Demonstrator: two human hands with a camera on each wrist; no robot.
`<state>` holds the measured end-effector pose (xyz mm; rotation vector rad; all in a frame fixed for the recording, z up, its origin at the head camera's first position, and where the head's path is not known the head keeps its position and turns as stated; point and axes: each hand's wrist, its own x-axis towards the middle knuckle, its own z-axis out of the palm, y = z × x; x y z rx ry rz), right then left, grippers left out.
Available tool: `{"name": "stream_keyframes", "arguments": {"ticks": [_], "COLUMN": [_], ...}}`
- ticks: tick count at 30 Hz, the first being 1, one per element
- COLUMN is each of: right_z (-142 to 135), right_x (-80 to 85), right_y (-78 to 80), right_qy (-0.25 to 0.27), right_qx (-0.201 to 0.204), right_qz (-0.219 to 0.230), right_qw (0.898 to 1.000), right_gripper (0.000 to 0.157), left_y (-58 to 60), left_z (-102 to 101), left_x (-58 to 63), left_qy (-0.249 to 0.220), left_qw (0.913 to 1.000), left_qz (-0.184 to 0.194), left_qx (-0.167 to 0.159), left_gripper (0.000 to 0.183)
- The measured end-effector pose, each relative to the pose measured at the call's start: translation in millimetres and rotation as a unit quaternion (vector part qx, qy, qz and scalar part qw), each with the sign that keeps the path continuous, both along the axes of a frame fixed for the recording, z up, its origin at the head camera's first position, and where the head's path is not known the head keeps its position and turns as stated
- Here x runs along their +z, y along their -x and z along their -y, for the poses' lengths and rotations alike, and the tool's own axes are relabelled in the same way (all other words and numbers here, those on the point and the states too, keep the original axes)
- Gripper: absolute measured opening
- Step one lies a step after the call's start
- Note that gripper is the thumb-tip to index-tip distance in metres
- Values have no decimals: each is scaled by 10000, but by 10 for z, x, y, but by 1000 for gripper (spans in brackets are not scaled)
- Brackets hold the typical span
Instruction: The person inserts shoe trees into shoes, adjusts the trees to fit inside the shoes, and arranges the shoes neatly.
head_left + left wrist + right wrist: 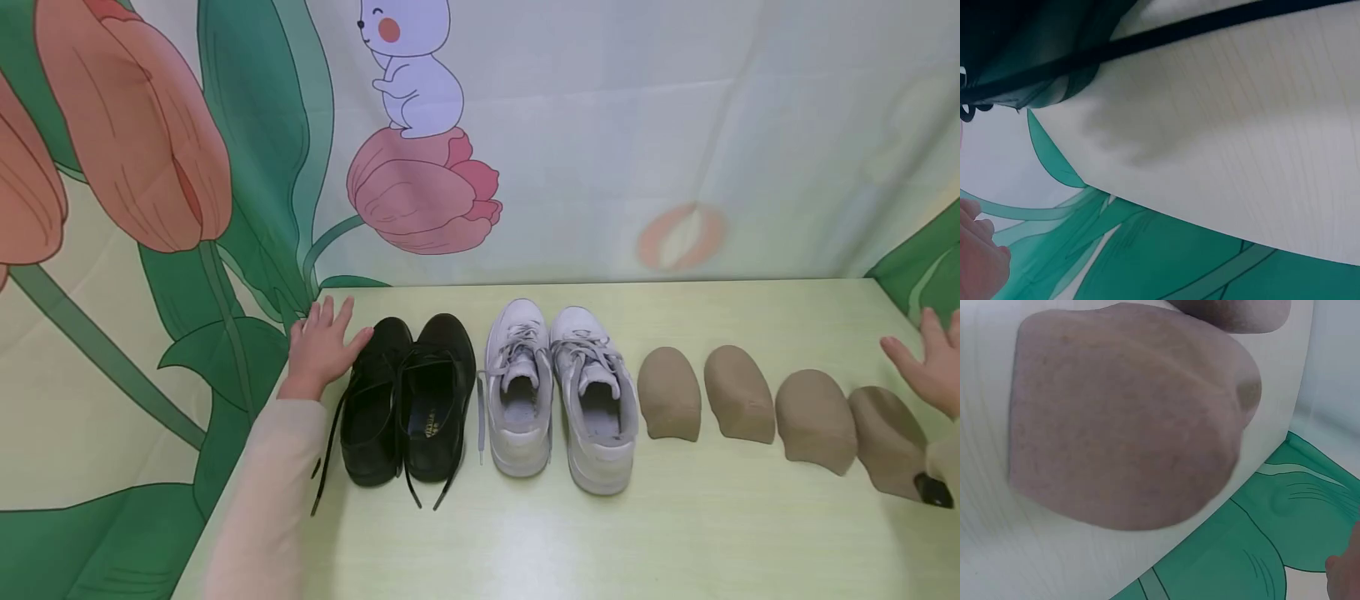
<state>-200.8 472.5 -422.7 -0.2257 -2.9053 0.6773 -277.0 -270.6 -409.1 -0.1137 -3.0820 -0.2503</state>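
My left hand (322,350) is spread with straight fingers beside the toe of a black lace-up shoe (371,417), holding nothing. In the left wrist view that hand (984,259) shows at the lower left, apart from the dark shoe (1029,44). Its black mate (438,400) stands to the right, laces trailing. At the right edge my right hand (937,367) has its fingers extended above and beside the last tan, toe-shaped shoe insert (888,437). That insert (1129,425) fills much of the right wrist view, with the hand (1344,569) at the lower right edge.
Two white sneakers (519,450) (603,467) stand in the middle of the row. Several more tan inserts (669,392) lie right of them on the pale wood-grain table (465,550). A printed cloth (570,150) with tulips hangs behind and left.
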Motion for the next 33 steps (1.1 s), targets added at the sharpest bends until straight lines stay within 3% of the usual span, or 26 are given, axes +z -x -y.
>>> {"name": "stream_keyframes", "arguments": {"ticks": [9, 21, 33], "right_z": [-31, -85, -51], "right_x": [-98, -232, -306], "right_y": [-68, -145, -239], "right_qy": [-139, -158, -89], "right_qx": [-149, -175, -201], "right_qz": [-241, -170, -125], "right_qw": [9995, 9996, 9997], "right_gripper": [79, 79, 77], "left_y": [-5, -95, -158], "left_z": [-96, -204, -308], "left_x": [-49, -27, 2], "left_qy": [41, 13, -55], "left_qw": [9999, 9991, 9975], "left_qz": [15, 76, -148], "left_qx": [-151, -423, -694], "left_gripper": [73, 72, 71]}}
